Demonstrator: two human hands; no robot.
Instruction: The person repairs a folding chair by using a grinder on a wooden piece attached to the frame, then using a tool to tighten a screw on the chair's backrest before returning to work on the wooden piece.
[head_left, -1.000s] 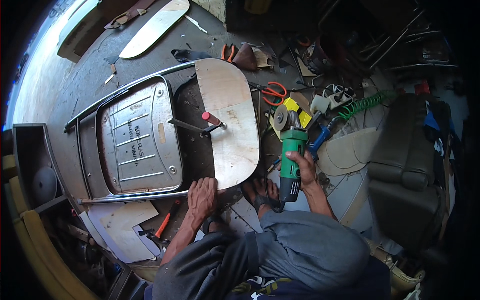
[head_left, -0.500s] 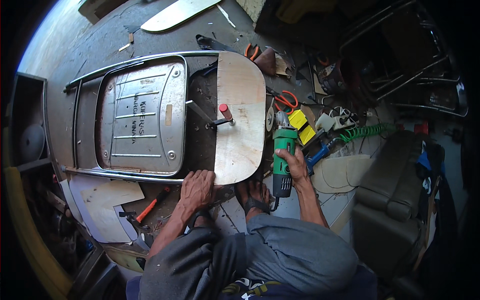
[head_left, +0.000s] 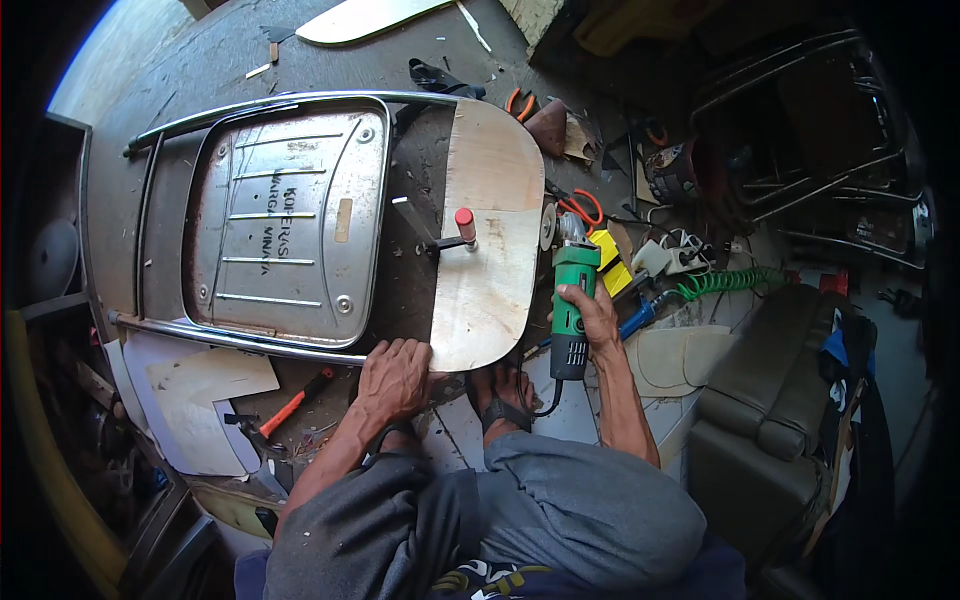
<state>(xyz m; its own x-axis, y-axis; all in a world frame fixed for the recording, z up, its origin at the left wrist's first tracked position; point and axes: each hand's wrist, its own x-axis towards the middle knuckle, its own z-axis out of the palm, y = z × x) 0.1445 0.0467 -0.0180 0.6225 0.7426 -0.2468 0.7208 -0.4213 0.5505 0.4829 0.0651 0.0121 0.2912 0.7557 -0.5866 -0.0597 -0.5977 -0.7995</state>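
Head view, looking down at a cluttered workshop floor: the left hand (head_left: 392, 378) lies flat, fingers spread, pressing the near corner of a curved plywood panel (head_left: 487, 240) that rests across an overturned metal folding chair (head_left: 285, 225). The right hand (head_left: 592, 312) has its fingers wrapped tight around a green angle grinder (head_left: 573, 300), held just beside the panel's right edge. A red-handled clamp (head_left: 462, 228) grips the panel near its middle
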